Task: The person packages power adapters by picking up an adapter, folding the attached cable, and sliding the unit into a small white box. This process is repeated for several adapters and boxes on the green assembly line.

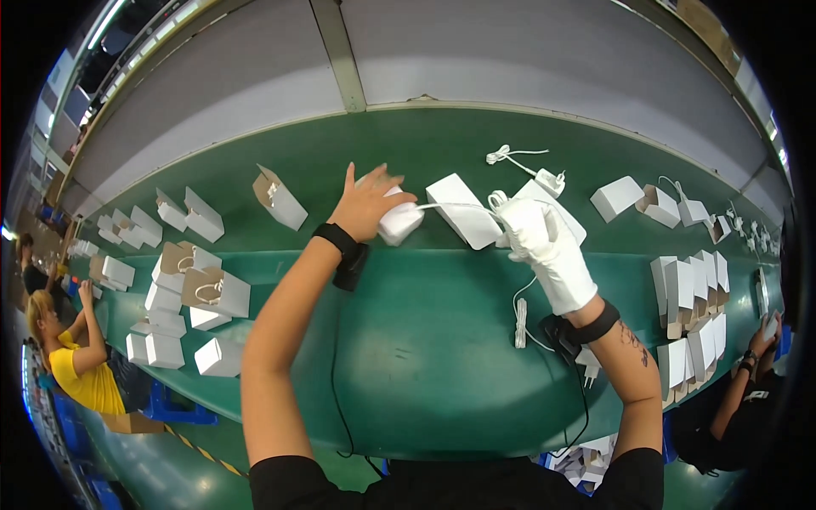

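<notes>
My bare left hand (367,206) wears a black wrist strap and lies over a small white rounded device (399,223), its fingers bent round the far side and partly blurred. From the device a white cable (455,205) runs right to my white-gloved right hand (544,238), whose fingers are closed on the cable's coiled bundle. Between the hands, on the bench, lies a white box (463,211). Another white box (561,212) lies partly behind the glove, with a white plug adapter (551,181) at its far end.
White boxes (204,217) stand along the left of the green bench (408,365), some open with cables inside. More boxes (693,289) are lined up at the right. A coiled cable (521,323) with a plug lies near my right wrist. Co-workers sit at left (81,357) and right (739,399).
</notes>
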A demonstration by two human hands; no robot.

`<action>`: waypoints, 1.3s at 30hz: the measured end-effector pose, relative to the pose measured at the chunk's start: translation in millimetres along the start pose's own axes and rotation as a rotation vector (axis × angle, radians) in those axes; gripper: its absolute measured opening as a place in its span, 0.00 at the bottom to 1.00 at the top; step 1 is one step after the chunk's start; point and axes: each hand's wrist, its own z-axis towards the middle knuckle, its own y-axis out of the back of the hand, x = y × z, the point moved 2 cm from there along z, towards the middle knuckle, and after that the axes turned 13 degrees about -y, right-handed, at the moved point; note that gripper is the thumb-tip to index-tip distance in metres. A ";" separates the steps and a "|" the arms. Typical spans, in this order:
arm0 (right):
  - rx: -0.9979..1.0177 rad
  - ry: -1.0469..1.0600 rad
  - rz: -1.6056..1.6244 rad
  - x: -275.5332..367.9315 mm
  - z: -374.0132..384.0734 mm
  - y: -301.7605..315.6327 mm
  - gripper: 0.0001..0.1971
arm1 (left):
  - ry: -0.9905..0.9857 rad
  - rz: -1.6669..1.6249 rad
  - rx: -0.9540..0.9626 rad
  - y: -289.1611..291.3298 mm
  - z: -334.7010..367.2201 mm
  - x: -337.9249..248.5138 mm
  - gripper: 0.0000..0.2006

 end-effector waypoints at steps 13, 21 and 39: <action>0.069 0.069 0.227 31.5 -16.8 9.6 0.33 | 0.401 -0.452 0.242 -43.2 28.7 23.0 0.38; 0.161 0.113 0.149 5.7 0.2 2.6 0.32 | 0.288 -0.588 -0.250 18.0 -3.6 7.9 0.34; 0.358 -0.062 -0.489 45.2 4.3 61.8 0.19 | 0.124 -0.962 -0.482 69.2 34.8 -96.7 0.34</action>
